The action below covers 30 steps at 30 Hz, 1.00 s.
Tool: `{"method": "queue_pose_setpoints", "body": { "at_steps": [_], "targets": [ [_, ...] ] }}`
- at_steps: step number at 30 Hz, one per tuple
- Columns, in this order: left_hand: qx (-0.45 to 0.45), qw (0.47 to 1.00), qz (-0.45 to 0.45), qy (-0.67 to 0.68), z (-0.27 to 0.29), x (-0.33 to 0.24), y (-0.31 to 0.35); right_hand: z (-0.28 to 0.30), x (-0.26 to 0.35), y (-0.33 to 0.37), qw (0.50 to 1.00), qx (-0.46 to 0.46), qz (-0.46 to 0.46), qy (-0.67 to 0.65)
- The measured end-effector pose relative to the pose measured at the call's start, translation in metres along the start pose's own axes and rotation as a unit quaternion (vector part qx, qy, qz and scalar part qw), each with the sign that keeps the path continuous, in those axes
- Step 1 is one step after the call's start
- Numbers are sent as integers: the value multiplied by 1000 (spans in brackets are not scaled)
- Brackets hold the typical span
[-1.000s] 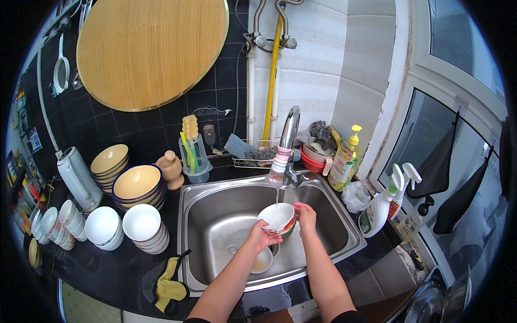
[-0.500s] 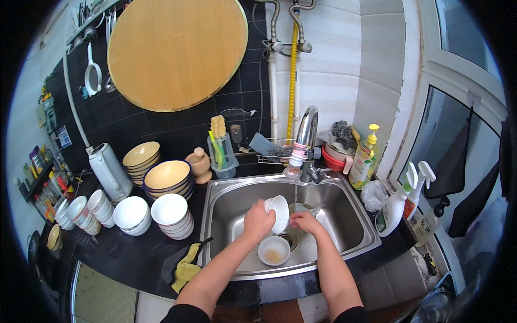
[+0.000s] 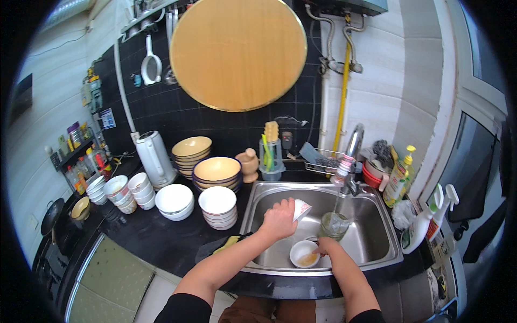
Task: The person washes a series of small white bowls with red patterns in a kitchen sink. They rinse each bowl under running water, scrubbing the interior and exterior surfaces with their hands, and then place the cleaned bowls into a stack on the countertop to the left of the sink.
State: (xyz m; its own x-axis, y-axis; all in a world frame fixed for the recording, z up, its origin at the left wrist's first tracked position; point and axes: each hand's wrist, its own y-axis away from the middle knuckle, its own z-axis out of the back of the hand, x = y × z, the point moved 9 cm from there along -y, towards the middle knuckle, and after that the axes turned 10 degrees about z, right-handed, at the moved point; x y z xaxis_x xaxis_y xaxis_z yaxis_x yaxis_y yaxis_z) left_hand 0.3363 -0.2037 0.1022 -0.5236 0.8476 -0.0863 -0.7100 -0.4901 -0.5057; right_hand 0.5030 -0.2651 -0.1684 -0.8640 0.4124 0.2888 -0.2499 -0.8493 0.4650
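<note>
Above the sink's left side, my left hand (image 3: 279, 219) is closed around a tilted white bowl (image 3: 302, 209); most of the bowl is hidden by the hand. Lower down, my right hand (image 3: 329, 246) has its fingers at the rim of another white bowl (image 3: 305, 254), seemingly pinching it. This bowl sits upright in the near part of the sink (image 3: 371, 257) and holds a little brownish liquid. Behind the right hand a greenish glass jar (image 3: 334, 226) stands under a thin stream of water from the faucet (image 3: 353, 144).
Stacked white bowls (image 3: 217, 207), cream bowls (image 3: 217, 171) and patterned cups (image 3: 141, 189) line the counter left of the sink, near a kettle (image 3: 156, 159). Spray bottles (image 3: 423, 226) and a dish-soap bottle (image 3: 399, 177) stand to the right. A yellow-and-black cloth (image 3: 226, 245) lies beside the sink.
My right hand has come from near the water stream down to the bowl in the sink. The bowl in my left hand has turned, its inside now out of sight. The view has swung left.
</note>
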Motion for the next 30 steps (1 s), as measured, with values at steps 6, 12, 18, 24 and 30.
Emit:
{"method": "queue_pose_setpoints", "body": {
  "at_steps": [6,12,18,24,30],
  "targets": [
    [-40,993,71,84,36,47,-3,2,21,8,996,-44,33,64],
    [-68,953,181,234,79,114,-8,1,18,-8,989,-87,69,102],
    [-15,868,325,374,82,209,-2,5,20,-6,990,-91,79,72],
    [29,860,382,338,75,262,17,10,29,-2,987,-89,91,103],
    [9,907,362,215,59,285,22,7,23,0,985,-101,68,119]
  ]
}}
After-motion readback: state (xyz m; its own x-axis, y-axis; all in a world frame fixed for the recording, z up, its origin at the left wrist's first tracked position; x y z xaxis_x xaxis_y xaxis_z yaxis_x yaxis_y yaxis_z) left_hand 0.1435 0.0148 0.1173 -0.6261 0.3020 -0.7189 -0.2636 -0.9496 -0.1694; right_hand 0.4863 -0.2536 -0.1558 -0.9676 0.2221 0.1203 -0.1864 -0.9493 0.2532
